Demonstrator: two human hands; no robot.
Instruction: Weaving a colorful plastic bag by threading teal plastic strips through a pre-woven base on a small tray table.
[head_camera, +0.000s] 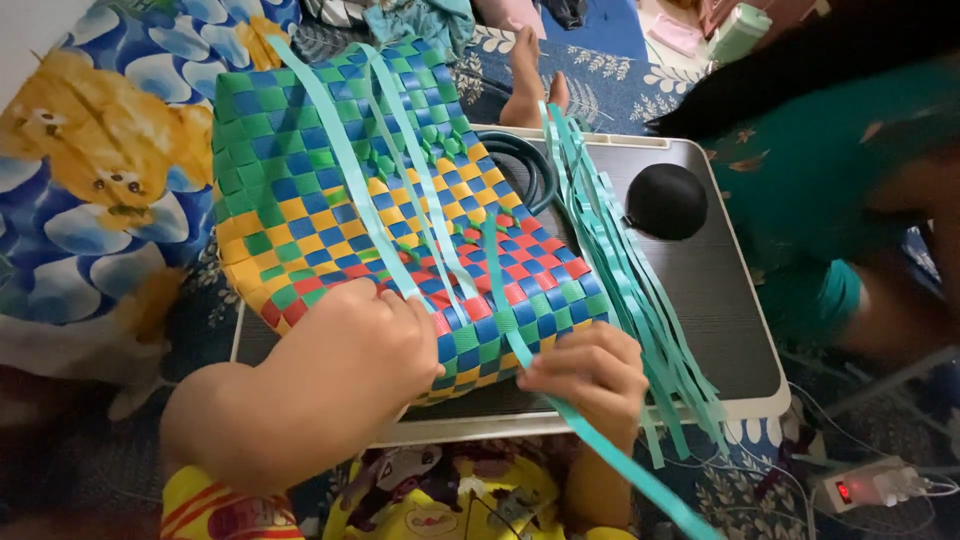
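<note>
Your left hand (375, 340) lay curled, knuckles up, on the near edge of the woven basket (380, 200), pressing it down; whether the fingers gripped a strip underneath, I cannot tell. Your right hand (590, 370) was closed around a teal plastic strip (500, 300) that ran up across the weave from the basket's near right corner. The basket, a checker of green, blue, yellow and red bands, lay tilted across the left half of the dark lap tray (720, 300), overhanging its left edge. A bundle of loose teal strips (620, 270) lay just beside the basket, fanning down past the tray's near edge. A black dome-shaped object (667, 200) sat near the tray's far right corner. A white power strip with a red switch (870, 488) lay on the floor beyond the tray's near right corner.
</note>
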